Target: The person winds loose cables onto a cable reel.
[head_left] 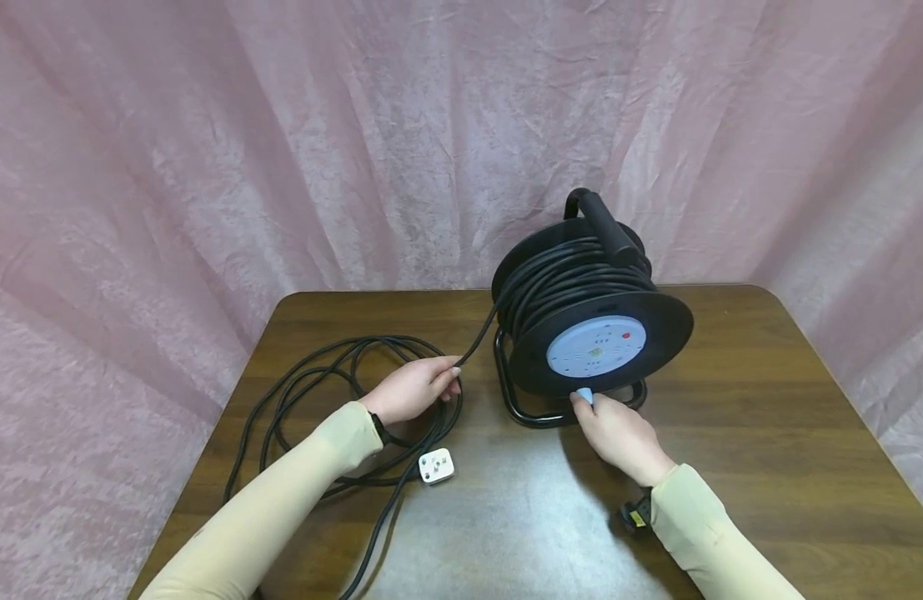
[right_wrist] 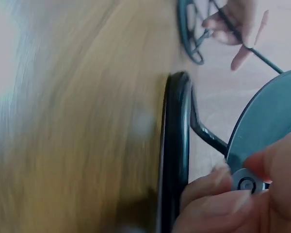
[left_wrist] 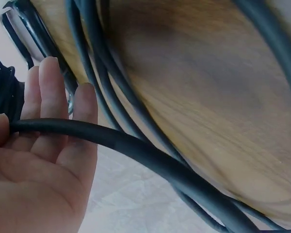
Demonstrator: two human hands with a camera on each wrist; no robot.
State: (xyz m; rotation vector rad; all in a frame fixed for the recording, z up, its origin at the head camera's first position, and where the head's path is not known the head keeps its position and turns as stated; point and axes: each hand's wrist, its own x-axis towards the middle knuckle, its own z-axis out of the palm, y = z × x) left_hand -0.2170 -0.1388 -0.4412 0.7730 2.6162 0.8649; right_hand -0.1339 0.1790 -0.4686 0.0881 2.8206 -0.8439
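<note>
1. On the tabletop [head_left: 769, 400], toward the far edge and right of middle, the cable reel [head_left: 667, 333] stands on its tubular frame [head_left: 527, 418]. Its socket panel [head_left: 596, 346] faces the person, which presumably keeps that side easy to reach.

2. The right hand [head_left: 619, 435] has thumb and fingers closed around the pale blue knob [head_left: 585, 395] at the lower front rim. Being well out from the drum's centre, the knob should give good leverage for turning.

3. The left hand [head_left: 411, 388] pinches the black cable [head_left: 481, 336] just left of the reel, its other fingers nearly straight behind it. So light a hold likely lets the line be steered onto the drum — though how firmly it presses is hard to judge, with the thumb cut off in the left wrist view.

4. Loose loops [head_left: 386, 338] lie spread over the tabletop's left side, around and under the left hand, probably so slack can pull free without snagging. Near them rests the white plug [head_left: 436, 466] — out of the drum's way.
</note>
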